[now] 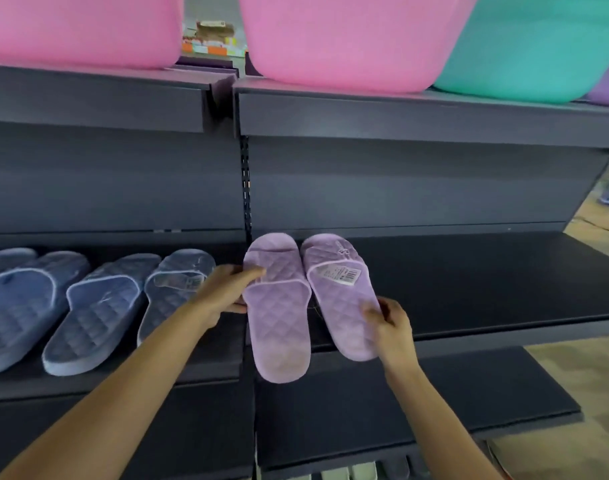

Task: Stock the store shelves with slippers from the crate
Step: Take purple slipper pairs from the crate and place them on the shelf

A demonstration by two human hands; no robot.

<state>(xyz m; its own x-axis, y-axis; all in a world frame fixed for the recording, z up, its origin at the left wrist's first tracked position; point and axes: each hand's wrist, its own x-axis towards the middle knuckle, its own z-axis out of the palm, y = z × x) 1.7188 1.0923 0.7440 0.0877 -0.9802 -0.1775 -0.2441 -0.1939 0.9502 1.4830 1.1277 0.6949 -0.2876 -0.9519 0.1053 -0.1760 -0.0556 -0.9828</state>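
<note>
2 lilac slippers (pixel 278 308), seemingly on shelf (pixel 486 282)

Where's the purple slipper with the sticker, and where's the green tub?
purple slipper with the sticker (pixel 341 303), head view, on its quilted footbed.
green tub (pixel 531 46), head view, on its side wall.

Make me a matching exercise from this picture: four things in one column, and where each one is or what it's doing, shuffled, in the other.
Column one
1. left hand
2. right hand
3. blue slippers
4. teal tub

Column two
A. on the top shelf, far right
B. holds the tagged purple slipper near its heel
C. lined up on the lower shelf, left bay
D. holds the untagged purple slipper by its side

Pairs: 1-D, 2-B, 3-C, 4-A
</note>
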